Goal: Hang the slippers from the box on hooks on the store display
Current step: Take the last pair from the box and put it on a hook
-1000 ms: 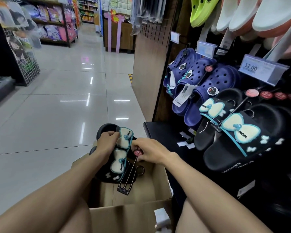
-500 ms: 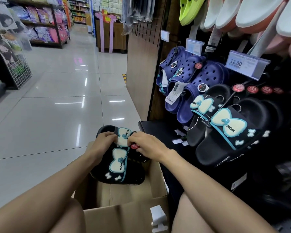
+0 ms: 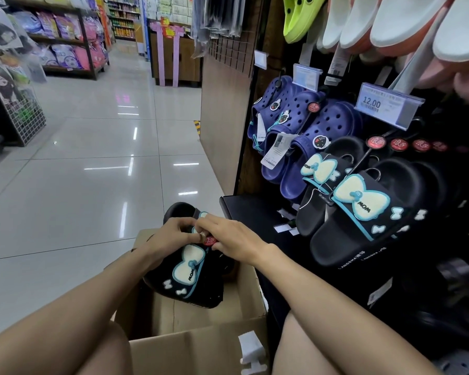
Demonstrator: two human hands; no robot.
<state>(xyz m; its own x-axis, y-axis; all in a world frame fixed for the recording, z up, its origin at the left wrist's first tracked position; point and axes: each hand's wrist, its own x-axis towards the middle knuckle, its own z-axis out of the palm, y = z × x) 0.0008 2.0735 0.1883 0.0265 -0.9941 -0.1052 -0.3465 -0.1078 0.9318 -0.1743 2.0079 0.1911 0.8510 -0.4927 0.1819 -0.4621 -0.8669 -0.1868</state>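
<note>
Slippers: the pair of black foam slippers with cream and blue bows (image 3: 186, 269) is being held just above the open brown cardboard box (image 3: 201, 345), near its far edge.
Left hand (image 3: 171, 234): its fingers are curling around the top of the pair.
Right hand (image 3: 233, 239): its fingers are pinching at the small red round hanger tag (image 3: 210, 241).
Handling: probably light, soft, bendable, not fragile; best taken at the hanger.
Display: matching black slippers (image 3: 363, 212) are hanging at the right.
</note>
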